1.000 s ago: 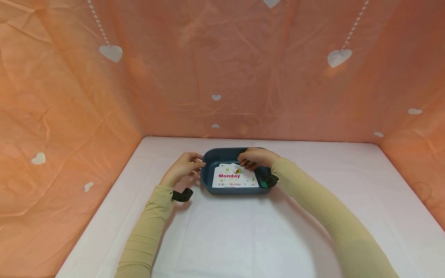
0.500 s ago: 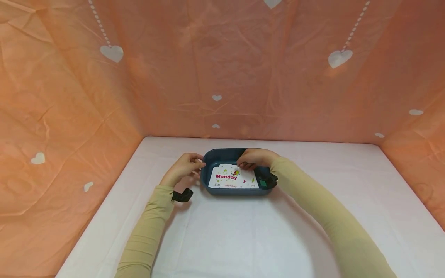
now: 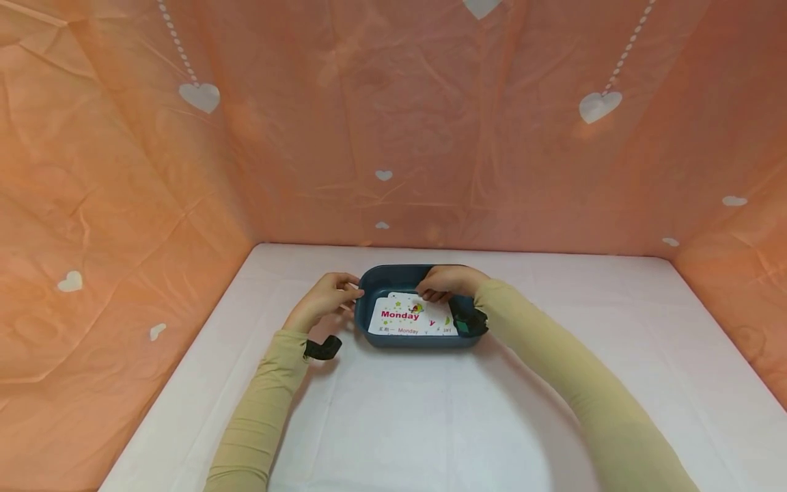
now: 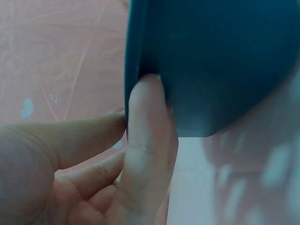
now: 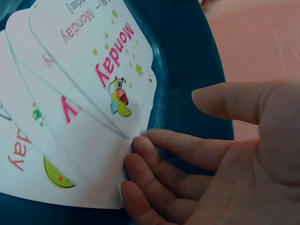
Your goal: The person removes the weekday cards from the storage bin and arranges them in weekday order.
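White cloth tabletop [image 3: 393, 424] fills the near part. Tan sleeves [image 3: 252, 410] come in from the near side, black wrist device [image 3: 322, 347] at the left one. Blue tray [image 3: 424, 343] sits toward the table's far side; white cards [image 3: 402, 324] lie inside, fanned and overlapping, top one reading "Monday". Left hand [image 3: 322, 301] pinches the tray's left rim, digits on both sides of the wall. Right hand [image 3: 451, 281] over the tray: fingertips touch the cards' far edge, thumb spread apart from the fingers. Behind: creased orange backdrop [image 3: 430, 137], pale hearts [image 3: 200, 98] on it.
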The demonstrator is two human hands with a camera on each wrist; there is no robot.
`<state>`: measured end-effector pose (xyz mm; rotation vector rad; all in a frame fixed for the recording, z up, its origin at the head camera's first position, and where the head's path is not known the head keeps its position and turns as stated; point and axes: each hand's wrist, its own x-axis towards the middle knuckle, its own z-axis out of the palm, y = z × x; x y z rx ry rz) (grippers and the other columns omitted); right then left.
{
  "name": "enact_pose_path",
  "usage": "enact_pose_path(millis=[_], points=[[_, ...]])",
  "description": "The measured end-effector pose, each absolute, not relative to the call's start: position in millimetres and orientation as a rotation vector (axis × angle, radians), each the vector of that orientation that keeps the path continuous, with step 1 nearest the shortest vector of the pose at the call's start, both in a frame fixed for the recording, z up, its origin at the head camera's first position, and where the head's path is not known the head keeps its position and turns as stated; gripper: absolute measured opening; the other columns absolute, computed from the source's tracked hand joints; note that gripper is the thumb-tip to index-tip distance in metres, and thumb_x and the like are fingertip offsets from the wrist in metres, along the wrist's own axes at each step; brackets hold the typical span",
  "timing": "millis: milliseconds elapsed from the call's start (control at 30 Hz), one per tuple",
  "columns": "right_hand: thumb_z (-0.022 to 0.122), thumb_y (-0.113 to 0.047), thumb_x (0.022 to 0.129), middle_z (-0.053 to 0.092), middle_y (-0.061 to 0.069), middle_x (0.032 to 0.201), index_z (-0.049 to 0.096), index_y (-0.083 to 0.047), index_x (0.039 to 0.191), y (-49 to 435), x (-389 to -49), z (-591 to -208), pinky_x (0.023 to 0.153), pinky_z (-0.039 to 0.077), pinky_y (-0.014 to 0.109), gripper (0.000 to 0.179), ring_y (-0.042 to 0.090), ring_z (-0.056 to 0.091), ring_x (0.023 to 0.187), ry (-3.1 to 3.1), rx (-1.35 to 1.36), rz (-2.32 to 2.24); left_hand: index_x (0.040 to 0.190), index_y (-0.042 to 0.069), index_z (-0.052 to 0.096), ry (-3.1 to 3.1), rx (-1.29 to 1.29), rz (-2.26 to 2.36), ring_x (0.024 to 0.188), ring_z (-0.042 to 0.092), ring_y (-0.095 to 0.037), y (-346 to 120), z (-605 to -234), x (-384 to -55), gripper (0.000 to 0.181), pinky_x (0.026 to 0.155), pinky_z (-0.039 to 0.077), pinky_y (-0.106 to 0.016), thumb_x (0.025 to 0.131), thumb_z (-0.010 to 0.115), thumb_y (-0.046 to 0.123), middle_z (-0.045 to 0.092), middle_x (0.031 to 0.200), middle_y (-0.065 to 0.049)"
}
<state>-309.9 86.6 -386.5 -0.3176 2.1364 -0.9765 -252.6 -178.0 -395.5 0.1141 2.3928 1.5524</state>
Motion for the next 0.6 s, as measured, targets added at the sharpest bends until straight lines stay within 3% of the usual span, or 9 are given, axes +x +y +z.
enact_pose_path(millis=[400, 600], points=[[0.055, -0.017, 0.094, 0.055, 0.003, 0.077, 0.065, -0.001, 0.091, 83.9, -308.8, -384.0, 0.069, 0.041, 0.030, 0.019, 0.015, 0.046, 0.072, 2.168, -0.381, -0.914, 0.125, -0.007, 0.053, 2.396, 0.099, 1.548, 0.067, 0.062, -0.018, -177.5, -395.9, -252.8, 0.036, 0.066, 0.055, -0.038, 0.093, 0.062, 0.007, 0.060, 0.090, -0.014], [0.056, -0.013, 0.095, 0.047, 0.003, 0.071, 0.066, 0.001, 0.093, 86.0, -312.5, -384.5, 0.067, 0.039, 0.030, 0.018, 0.015, 0.044, 0.068, 2.124, -0.433, -0.969, 0.126, -0.006, 0.052, 2.387, 0.094, 1.550, 0.067, 0.061, -0.018, -177.8, -395.9, -252.9, 0.037, 0.066, 0.055, -0.038, 0.093, 0.062, 0.007, 0.060, 0.090, -0.014]])
